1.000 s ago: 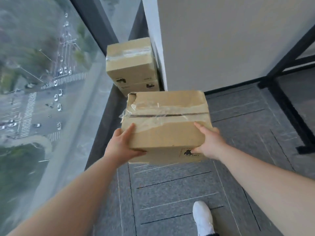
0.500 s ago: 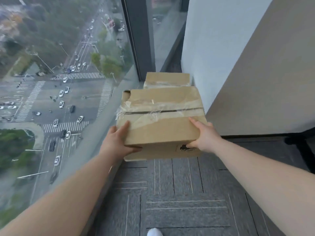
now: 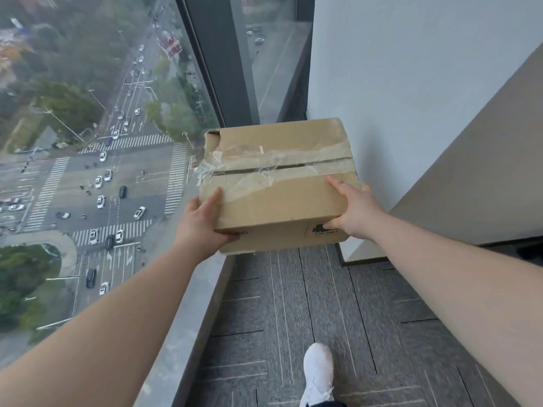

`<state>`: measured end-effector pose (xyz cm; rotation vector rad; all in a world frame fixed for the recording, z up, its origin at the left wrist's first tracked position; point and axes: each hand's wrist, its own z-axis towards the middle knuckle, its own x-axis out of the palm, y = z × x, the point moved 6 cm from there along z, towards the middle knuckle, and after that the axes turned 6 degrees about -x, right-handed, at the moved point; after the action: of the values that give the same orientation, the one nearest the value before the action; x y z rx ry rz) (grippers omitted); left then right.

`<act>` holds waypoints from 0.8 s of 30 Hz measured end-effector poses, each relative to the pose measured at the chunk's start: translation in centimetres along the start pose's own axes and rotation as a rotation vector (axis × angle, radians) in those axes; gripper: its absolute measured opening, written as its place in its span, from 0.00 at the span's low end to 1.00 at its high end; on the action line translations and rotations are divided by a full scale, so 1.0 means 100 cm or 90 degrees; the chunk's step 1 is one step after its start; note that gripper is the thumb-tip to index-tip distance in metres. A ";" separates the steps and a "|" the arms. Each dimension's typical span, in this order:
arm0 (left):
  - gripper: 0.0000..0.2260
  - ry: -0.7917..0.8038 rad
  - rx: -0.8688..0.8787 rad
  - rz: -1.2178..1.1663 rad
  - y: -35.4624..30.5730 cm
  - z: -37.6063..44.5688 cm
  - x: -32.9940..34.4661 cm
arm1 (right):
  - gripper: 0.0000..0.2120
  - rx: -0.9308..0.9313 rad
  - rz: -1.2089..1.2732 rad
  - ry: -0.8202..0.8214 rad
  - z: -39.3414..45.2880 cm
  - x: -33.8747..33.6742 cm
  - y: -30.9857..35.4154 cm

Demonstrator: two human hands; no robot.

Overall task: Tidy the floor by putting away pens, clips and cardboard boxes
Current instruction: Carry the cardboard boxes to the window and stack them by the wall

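We hold the taped brown cardboard box (image 3: 279,183) off the floor, left hand (image 3: 202,227) and right hand (image 3: 351,211) clamped on its near corners, long axis crosswise, window corner straight ahead.

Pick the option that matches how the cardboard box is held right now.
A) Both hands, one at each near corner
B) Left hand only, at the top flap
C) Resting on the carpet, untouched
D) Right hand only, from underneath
A: the left hand and right hand each grip a near corner of the cardboard box, held above the carpet.
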<state>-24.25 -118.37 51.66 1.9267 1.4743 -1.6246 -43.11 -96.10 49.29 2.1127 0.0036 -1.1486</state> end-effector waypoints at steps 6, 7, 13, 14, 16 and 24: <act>0.45 0.008 -0.005 -0.029 -0.043 0.070 0.000 | 0.48 -0.006 0.021 -0.003 0.076 -0.027 -0.005; 0.45 0.007 -0.006 -0.032 -0.049 0.082 0.000 | 0.48 -0.006 0.021 -0.003 0.089 -0.032 -0.006; 0.46 0.014 -0.009 -0.027 -0.073 0.145 0.011 | 0.48 -0.003 0.007 -0.024 0.147 -0.043 -0.022; 0.46 0.015 -0.009 -0.024 -0.075 0.153 0.014 | 0.48 0.001 0.006 -0.028 0.153 -0.042 -0.025; 0.46 0.023 -0.011 -0.028 -0.078 0.166 0.020 | 0.48 0.008 0.012 -0.036 0.164 -0.039 -0.031; 0.45 0.057 -0.011 0.010 -0.076 0.194 0.039 | 0.48 0.039 0.032 -0.027 0.176 -0.017 -0.050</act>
<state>-42.52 -126.29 44.49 2.0204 1.4963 -1.5335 -58.58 -102.25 41.60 2.1291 -0.1051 -1.1761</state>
